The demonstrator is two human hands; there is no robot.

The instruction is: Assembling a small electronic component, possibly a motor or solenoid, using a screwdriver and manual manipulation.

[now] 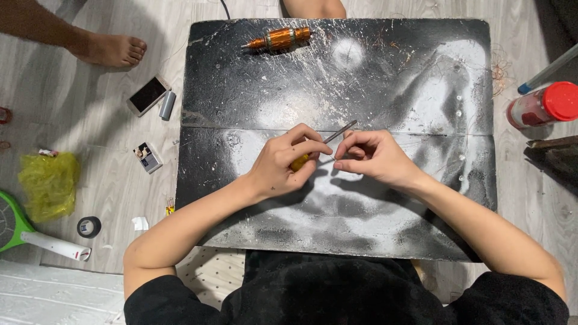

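My left hand grips a screwdriver by its yellow handle, the metal shaft pointing up and right over a black, white-smeared board. My right hand is just to the right, its fingertips pinched together near the shaft; what they pinch is too small to see. A copper-wound motor armature lies at the board's far edge, apart from both hands.
Left of the board on the pale floor lie a phone, a small grey cylinder, a small box, a tape roll, a yellow bag and a green racket-shaped swatter. A red-capped jar lies right. Another person's foot rests top left.
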